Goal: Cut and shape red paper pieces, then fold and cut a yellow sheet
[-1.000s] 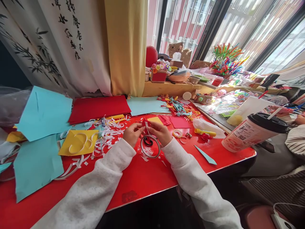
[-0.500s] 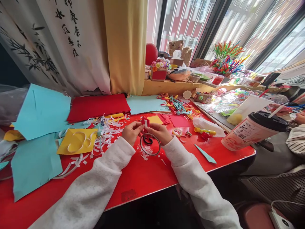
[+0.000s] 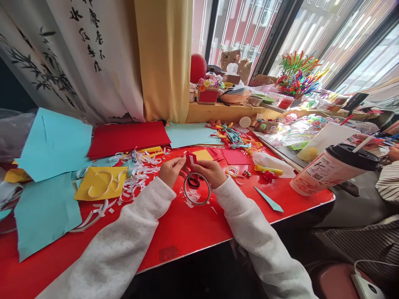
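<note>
My L hand (image 3: 171, 172) & R hand (image 3: 214, 174) pinch small red paper (image 3: 190, 158) btwn fingertips, tape ring (image 3: 197, 203) hanging just below. Teal paper sliver (image 3: 270, 201) lies nr front edge of table (image 3: 193, 234).

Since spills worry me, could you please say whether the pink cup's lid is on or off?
On: the black lid covers the cup, straw protruding.

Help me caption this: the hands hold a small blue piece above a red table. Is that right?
Not quite: in the head view, the small piece that the left hand and right hand hold above the red table is red, not blue.
</note>
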Demonstrator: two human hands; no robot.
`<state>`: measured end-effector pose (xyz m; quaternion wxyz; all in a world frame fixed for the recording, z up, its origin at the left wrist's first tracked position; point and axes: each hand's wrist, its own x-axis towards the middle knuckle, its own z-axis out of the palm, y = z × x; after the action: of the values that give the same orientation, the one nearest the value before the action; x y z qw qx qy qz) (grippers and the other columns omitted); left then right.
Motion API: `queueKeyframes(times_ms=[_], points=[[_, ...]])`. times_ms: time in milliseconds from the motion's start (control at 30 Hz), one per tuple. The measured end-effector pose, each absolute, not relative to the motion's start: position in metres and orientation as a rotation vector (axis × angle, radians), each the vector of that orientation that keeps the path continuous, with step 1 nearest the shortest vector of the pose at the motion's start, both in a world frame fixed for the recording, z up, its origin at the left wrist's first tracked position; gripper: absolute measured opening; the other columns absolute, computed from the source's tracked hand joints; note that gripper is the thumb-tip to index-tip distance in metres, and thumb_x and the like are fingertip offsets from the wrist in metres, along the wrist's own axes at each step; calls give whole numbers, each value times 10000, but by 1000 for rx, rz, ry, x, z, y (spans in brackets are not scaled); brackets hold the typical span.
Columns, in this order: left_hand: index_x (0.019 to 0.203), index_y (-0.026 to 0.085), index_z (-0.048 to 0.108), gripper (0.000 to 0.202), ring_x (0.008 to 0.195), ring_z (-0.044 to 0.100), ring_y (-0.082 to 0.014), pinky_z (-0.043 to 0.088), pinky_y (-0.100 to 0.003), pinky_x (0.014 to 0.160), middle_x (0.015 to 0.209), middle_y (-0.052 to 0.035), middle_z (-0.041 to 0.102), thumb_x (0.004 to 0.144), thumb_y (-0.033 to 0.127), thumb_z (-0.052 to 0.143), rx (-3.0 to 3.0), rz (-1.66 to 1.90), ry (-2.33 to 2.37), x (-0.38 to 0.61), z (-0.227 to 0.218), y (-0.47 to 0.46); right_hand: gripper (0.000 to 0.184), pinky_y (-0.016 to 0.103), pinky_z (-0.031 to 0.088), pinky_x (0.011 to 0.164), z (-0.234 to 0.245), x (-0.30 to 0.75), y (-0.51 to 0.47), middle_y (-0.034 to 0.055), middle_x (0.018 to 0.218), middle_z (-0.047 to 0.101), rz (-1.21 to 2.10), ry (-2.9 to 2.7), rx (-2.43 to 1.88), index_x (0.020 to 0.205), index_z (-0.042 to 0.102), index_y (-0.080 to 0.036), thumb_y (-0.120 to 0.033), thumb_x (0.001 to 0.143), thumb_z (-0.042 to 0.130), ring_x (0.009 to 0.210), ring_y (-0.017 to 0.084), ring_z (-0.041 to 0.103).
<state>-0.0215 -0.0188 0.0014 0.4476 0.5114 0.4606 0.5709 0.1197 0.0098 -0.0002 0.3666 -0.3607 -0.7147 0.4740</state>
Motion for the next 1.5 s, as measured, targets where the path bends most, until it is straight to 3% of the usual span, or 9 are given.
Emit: queueKeyframes(times_ms=[100, 233, 300, 400, 600, 767, 867, 1033, 1500], points=[[690, 145, 580, 313, 470, 516, -102, 405, -204, 394, 604, -14, 582, 624, 451, 574, 1322, 1389, 1237, -21, 1, -19, 356, 189, 322, 472, -1, 118, 9, -18, 566, 486, 1205, -1865, -908, 725, 600, -108, -448, 703, 494, 525, 69, 419], [636, 164, 551, 281, 384, 430, -61, 341, -192, 388, 529, 26, 541, 620, 444, 580, 1434, 1425, 1410, -25, 1, -18, 397, 192, 373, 519, -1, 116, 7, 6, 671, 549, 1168, -1858, -923, 809, 581, -126, -493, 690, 491, 598, 89, 488], [613, 169, 532, 292, 394, 435, -68, 344, -197, 408, 500, 33, 518, 634, 459, 559, 1436, 1468, 1460, -29, 2, -17, 427, 189, 379, 492, 0, 115, 6, 5, 614, 541, 1143, -1890, -1013, 724, 558, -127, -538, 704, 445, 559, 86, 490], [598, 172, 513, 313, 419, 442, -77, 357, -203, 442, 490, 37, 502, 638, 481, 543, 1420, 1528, 1531, -36, 5, -15, 471, 194, 393, 448, 2, 116, 4, 4, 520, 517, 1283, -1973, -1060, 592, 481, -134, -585, 705, 404, 475, 82, 489], [653, 178, 540, 302, 486, 488, -94, 371, -205, 502, 546, 30, 546, 661, 478, 514, 1512, 1603, 1655, -41, 3, -12, 479, 224, 452, 470, 4, 117, 1, 12, 477, 533, 1561, -1984, -1015, 556, 479, -127, -583, 695, 429, 444, 95, 533], [673, 192, 536, 282, 570, 530, -110, 384, -208, 566, 615, 16, 577, 705, 466, 479, 1678, 1641, 1801, -41, 4, -14, 381, 194, 400, 411, 7, 114, -3, -12, 474, 543, 1565, -1845, -841, 541, 470, -142, -489, 695, 508, 410, 79, 512], [710, 198, 538, 266, 615, 566, -121, 400, -212, 592, 676, 2, 607, 716, 456, 475, 1693, 1669, 1857, -41, 4, -16, 381, 189, 322, 306, 8, 111, -6, -49, 368, 465, 1593, -1766, -912, 524, 435, -159, -496, 682, 516, 293, 73, 434], [797, 202, 526, 270, 608, 603, -129, 435, -207, 554, 701, -4, 632, 726, 456, 467, 1531, 1736, 1682, -39, 4, -18, 388, 169, 191, 247, 9, 106, -13, -82, 291, 333, 1331, -1744, -1089, 538, 474, -150, -511, 676, 510, 226, 36, 289], [741, 185, 517, 210, 612, 605, -124, 510, -248, 603, 662, 19, 608, 673, 378, 564, 1199, 2030, 1325, -30, 24, -27, 437, 192, 264, 421, 14, 99, -19, -36, 413, 386, 672, -1837, -1093, 479, 447, -159, -530, 709, 463, 409, 52, 324]])
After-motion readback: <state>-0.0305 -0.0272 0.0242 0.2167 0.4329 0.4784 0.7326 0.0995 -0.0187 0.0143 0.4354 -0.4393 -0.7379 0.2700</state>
